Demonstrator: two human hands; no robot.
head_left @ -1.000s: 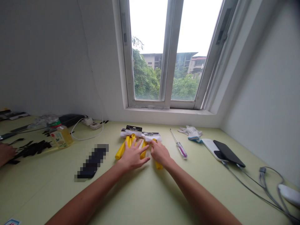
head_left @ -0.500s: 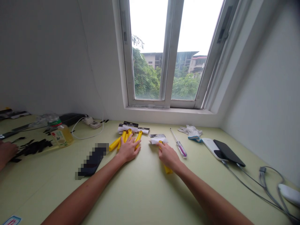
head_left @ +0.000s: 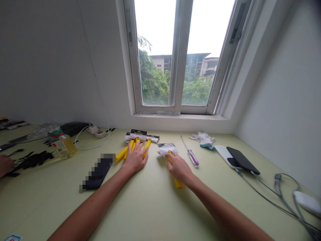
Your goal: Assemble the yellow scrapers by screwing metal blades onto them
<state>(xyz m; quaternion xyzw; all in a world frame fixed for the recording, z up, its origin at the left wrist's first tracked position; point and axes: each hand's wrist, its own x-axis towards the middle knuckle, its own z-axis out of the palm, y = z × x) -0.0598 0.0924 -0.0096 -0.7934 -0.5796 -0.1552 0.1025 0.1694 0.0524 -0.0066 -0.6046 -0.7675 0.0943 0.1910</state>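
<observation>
My right hand (head_left: 181, 169) is closed around the handle of a yellow scraper-like tool (head_left: 178, 183). Its wide head, in a white and black wrapper (head_left: 167, 148), rests on the table pointing away from me. To the left, my left hand (head_left: 136, 158) lies with fingers spread over several similar yellow-handled tools (head_left: 122, 154). Their heads, in white wrapping with black printed card (head_left: 138, 133), overlap toward the window. The fingers partly cover those handles. Just right of my right hand lies a screwdriver (head_left: 192, 156) with a clear and purple handle.
A dark phone (head_left: 99, 172) lies left of my left forearm. Farther left are a drink bottle (head_left: 62, 145), black strips (head_left: 37, 159) and another person's hand (head_left: 6, 165). Rightward are white gloves (head_left: 203, 139), a black device (head_left: 243, 160) on a white one, and grey cables (head_left: 281, 190).
The view has shifted slightly, so most things sit a little farther left. Both hands keep about the same places on the yellow tools.
</observation>
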